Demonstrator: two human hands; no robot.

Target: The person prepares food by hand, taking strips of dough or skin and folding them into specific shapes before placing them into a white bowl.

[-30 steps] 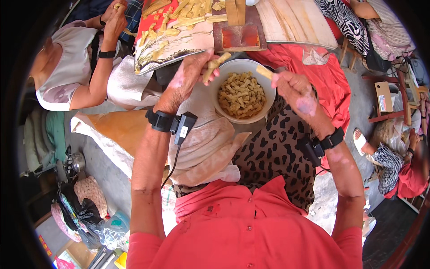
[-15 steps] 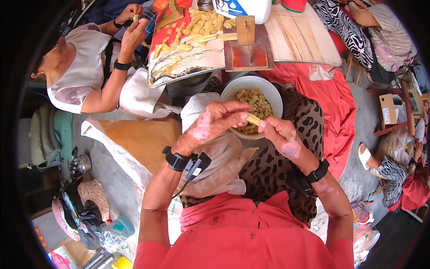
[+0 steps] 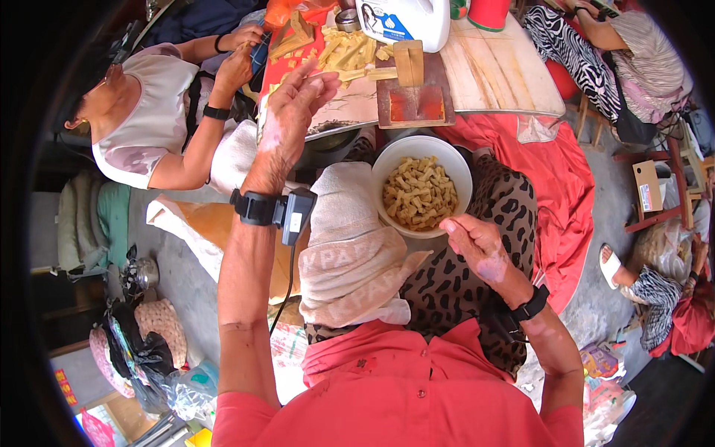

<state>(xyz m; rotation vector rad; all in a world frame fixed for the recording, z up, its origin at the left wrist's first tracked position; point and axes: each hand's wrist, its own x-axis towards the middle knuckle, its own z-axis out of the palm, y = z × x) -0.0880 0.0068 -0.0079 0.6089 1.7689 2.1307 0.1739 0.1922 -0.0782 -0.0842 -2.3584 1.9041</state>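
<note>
Here, yellowish pieces point(image 3: 421, 192) inside white bowl point(image 3: 421, 147)

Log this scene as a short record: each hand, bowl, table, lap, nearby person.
Left hand: fingers extended, at the table's near left part, by the yellow strips
Right hand: fingers pinched beside the bowl's lower right rim; whether it holds anything is unclear
Bowl: white, holding short yellow pieces
Table: bears the strips, a white jug and an upright wooden block
Lap: beige towel over the left thigh
Nearby person: at left, white top, hands raised together
</note>
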